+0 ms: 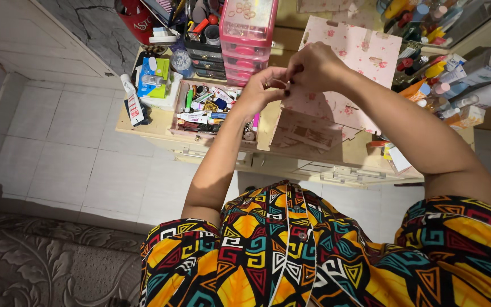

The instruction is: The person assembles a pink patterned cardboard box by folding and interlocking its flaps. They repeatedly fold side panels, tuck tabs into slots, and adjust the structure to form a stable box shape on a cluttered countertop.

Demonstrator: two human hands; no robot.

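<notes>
My left hand (pixel 261 91) and my right hand (pixel 315 67) meet above a low wooden table (pixel 160 129). Both pinch the edge of a pink floral cardboard piece (pixel 365 57) that stands tilted over the table. Its lower folded flaps (pixel 308 133) lie on the tabletop below my hands. My fingers are closed on the card's left edge; whether something small is between them is too small to tell. Just left of my left hand sits a pink tray (pixel 184 132) filled with tubes and small cosmetics.
A pink drawer unit (pixel 246 37) stands at the back of the table. Bottles and tubes (pixel 456 79) crowd the right side. A green-and-blue box (pixel 153 77) and a white tube (pixel 133 102) lie at the left. White floor tiles (pixel 58 148) lie left; a patterned sofa (pixel 41 261) at bottom left.
</notes>
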